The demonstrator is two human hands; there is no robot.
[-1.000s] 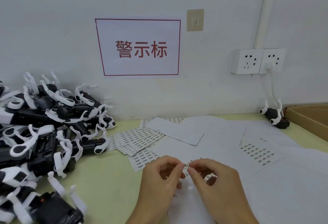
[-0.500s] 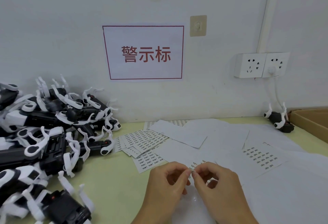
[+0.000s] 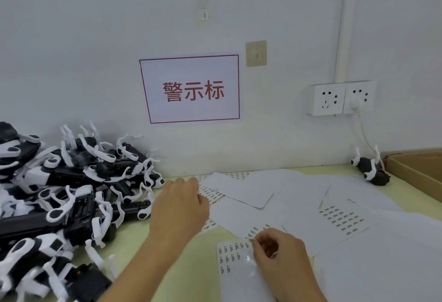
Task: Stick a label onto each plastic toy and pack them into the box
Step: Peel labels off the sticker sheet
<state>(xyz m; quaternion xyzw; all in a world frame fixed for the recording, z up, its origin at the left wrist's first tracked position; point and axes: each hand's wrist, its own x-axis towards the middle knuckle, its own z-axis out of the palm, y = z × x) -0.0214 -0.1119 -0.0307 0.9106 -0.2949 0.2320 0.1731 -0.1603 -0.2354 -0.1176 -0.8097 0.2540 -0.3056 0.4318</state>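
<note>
A small factory packing station: a heap of identical black-and-white plastic toys (image 3: pixel 71 196) fills the pale green bench's (image 3: pixel 191 265) left end, white sheets of tiny printed labels (image 3: pixel 344 220) litter it, and a red-lettered paper sign (image 3: pixel 191 90) hangs on the wall.

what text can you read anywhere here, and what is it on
"警示标": red characters on the red-bordered white paper sign on the wall.
White label sheets on the table: rows of small dark print, too small to read.
Black and white plastic toys: no readable marking.
Brown cardboard box: no print visible.
</note>
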